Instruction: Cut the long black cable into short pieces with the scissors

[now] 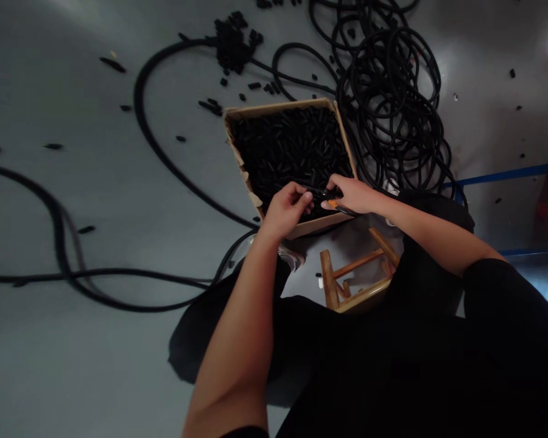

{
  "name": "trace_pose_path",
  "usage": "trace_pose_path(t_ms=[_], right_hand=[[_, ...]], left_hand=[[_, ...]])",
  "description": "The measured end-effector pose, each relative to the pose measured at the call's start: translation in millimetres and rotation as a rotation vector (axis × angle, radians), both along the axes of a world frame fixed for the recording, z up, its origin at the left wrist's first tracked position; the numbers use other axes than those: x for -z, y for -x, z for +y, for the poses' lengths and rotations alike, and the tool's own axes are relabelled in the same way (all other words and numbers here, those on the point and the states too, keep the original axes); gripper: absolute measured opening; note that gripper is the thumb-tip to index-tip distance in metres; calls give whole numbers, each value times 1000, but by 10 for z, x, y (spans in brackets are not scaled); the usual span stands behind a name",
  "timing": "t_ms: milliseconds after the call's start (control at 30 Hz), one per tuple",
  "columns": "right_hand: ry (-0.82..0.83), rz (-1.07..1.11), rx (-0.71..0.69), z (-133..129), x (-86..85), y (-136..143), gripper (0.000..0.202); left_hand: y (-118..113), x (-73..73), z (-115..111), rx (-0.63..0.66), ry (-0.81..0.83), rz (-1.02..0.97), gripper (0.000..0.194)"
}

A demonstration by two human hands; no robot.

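Observation:
Over the near end of an open cardboard box (pixel 301 229), my two hands are close together. My right hand (pixel 354 193) is closed around pliers (pixel 333 203) with orange and black handles. Their dark jaws point toward my left hand, and their exact kind is hard to make out. My left hand (pixel 287 210) pinches a thin black piece of tubing (pixel 307 187) near the jaws. Whether the jaws touch the tubing is unclear against the dark background. Many short black tube pieces (pixel 296 140) fill the box below.
Long black hose (pixel 388 79) lies in a tangled coil beyond the box at right; more hose (pixel 141 97) loops across the floor at left. A pile of black pieces (pixel 232 45) lies behind the box. A wooden stool (pixel 331 280) stands between my legs.

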State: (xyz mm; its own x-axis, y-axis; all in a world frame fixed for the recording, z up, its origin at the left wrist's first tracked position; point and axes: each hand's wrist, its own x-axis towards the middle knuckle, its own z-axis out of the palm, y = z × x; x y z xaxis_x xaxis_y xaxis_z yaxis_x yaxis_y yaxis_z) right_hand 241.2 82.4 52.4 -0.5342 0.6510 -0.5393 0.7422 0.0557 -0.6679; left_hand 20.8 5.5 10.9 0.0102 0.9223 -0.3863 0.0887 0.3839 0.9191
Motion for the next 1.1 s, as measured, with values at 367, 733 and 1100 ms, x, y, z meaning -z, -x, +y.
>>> trace_pose_path(t_ms=[367, 733, 1100], right_hand=[[100, 321, 39, -7, 130, 47, 47], [97, 371, -82, -12, -28, -17, 42], [-19, 110, -30, -31, 7, 9, 38]], left_hand=[[186, -202, 15, 53, 30, -111, 45], [353, -209, -51, 89, 271, -479, 59], [109, -56, 7, 27, 241, -352, 56]])
